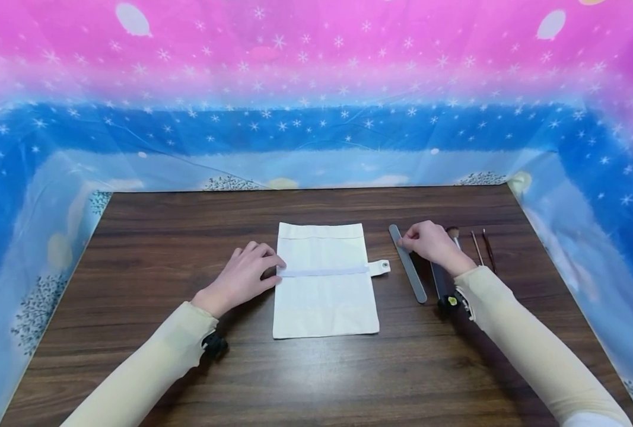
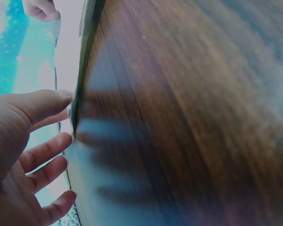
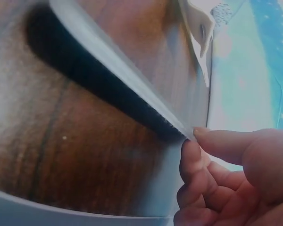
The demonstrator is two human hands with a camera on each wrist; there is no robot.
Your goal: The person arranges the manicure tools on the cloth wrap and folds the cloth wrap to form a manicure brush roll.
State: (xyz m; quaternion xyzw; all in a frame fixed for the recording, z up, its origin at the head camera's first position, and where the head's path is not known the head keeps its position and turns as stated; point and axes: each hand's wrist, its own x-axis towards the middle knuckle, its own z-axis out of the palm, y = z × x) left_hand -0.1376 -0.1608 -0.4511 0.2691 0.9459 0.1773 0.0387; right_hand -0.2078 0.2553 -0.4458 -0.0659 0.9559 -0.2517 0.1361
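A white cloth pouch [image 1: 321, 302] lies flat, with a pale band across its middle and a snap tab [image 1: 380, 268] sticking out on its right. My left hand [image 1: 247, 273] rests at the pouch's left edge, fingers loosely spread. In the left wrist view, the thumb [image 2: 52, 103] meets that edge. To the right of the pouch, my right hand [image 1: 430, 243] pinches a long grey nail file [image 1: 409, 270] with rounded ends. Thumb and forefinger grip the file [image 3: 118, 70] by its far end, and in the right wrist view it slants over its own dark shadow.
Beyond the right hand lie a brush [image 1: 453, 233] and two thin sticks [image 1: 477, 248], [image 1: 489, 252]. A dark flat strip [image 1: 436, 281] is partly hidden under the right wrist. Patterned cloth walls [image 1: 316, 130] enclose the brown wooden table [image 1: 188, 219] at the back and sides.
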